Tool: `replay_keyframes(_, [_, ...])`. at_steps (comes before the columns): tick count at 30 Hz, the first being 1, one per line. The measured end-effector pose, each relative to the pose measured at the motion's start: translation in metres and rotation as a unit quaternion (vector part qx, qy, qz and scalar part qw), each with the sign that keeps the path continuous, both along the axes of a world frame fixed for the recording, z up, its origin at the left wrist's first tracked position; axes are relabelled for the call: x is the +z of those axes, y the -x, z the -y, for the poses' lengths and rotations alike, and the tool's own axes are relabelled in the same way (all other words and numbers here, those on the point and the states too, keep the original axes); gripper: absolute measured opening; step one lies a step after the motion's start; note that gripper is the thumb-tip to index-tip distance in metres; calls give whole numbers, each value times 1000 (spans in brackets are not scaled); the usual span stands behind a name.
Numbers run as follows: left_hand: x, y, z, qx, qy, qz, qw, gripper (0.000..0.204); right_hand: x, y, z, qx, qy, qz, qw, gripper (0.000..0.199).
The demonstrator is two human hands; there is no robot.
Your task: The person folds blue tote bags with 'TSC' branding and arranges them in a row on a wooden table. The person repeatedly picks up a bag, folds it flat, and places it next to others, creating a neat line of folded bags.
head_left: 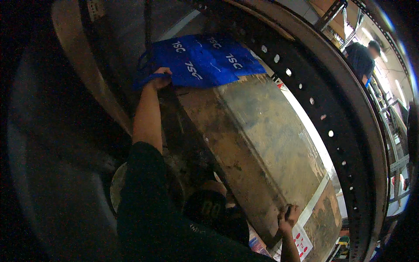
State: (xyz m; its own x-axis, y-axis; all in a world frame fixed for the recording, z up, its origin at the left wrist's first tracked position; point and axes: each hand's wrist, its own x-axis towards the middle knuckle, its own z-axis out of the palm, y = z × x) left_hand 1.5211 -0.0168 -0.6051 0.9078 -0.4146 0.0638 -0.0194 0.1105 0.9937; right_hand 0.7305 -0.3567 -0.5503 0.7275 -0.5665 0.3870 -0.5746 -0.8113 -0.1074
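Note:
A shiny blue bag (214, 61) with white printing lies over the far end of a worn wooden board (266, 122). My left hand (162, 79) reaches out to the bag's near left corner, its fingers closed on the blue material. Whether it grips a strap or the bag's edge is hard to tell. My right hand (288, 217) is closed in a fist at the lower right, resting against the board's stained surface. A small dark patch shows between its fingers; what they hold, if anything, cannot be made out.
A black perforated metal beam (321, 115) curves along the right side. Pale tape (315, 198) crosses the board near my right hand, beside a white sheet with red spots (302, 243). Beyond the beam, a person in dark clothes (361, 59) stands near shelving. Deep shadow covers the left.

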Motion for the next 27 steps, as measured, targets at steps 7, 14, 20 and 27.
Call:
replay_keyframes(7, [12, 9, 20, 42, -103, -42, 993, 11, 28, -14, -19, 44, -36, 16, 998, 28])
replay_keyframes(14, [14, -16, 19, -6, -111, -86, 990, 14, 14, -9, -13, -2, -46, 4, 999, 27])
replay_keyframes(20, [18, -14, 26, 1, -125, -115, 986, 15, 24, -14, -21, 11, -54, 13, 998, 24])
replay_keyframes(27, [33, -15, 29, 5, -123, -100, 987, 15, 21, -10, -17, 42, -52, 7, 998, 23])
